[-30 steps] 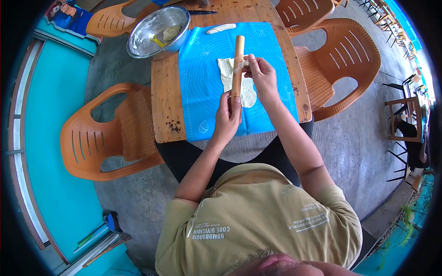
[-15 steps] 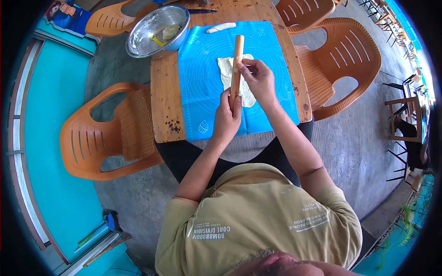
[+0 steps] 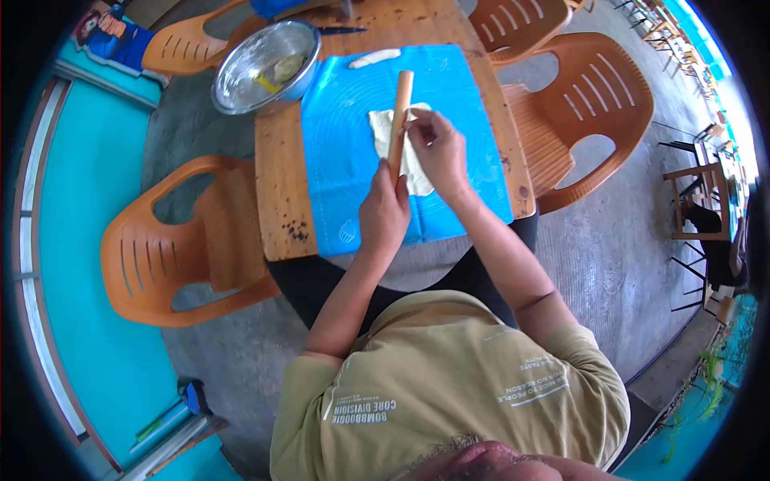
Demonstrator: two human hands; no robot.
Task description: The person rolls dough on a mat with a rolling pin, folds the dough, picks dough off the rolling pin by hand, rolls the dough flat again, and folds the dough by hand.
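My left hand (image 3: pixel 385 210) is wrapped around the lower end of a wooden rolling pin (image 3: pixel 403 92), which it holds at a steep slant over a flattened sheet of dough (image 3: pixel 416 178). Beside the middle of the pin is my right hand (image 3: pixel 439 152), its thumb and fingers drawn together in a pinch close against the wood. Whatever those fingertips hold, if anything, is too small to make out. Under the dough lies a blue baking mat (image 3: pixel 473 172) with printed circles. A rolled strip of dough (image 3: pixel 374 58) rests near the mat's far edge.
On the table's (image 3: pixel 281 184) far left stands a metal bowl (image 3: pixel 227 96) containing dough and a yellow tool (image 3: pixel 268 83). A dark knife (image 3: pixel 341 30) lies behind it. Orange chairs flank the table, one on the left (image 3: pixel 144 248) and others on the right (image 3: pixel 601 104).
My right fingers have drawn into a tighter pinch beside the pin. My left hand still grips the pin's lower end. The whole view has shifted slightly, with the table lower in it.
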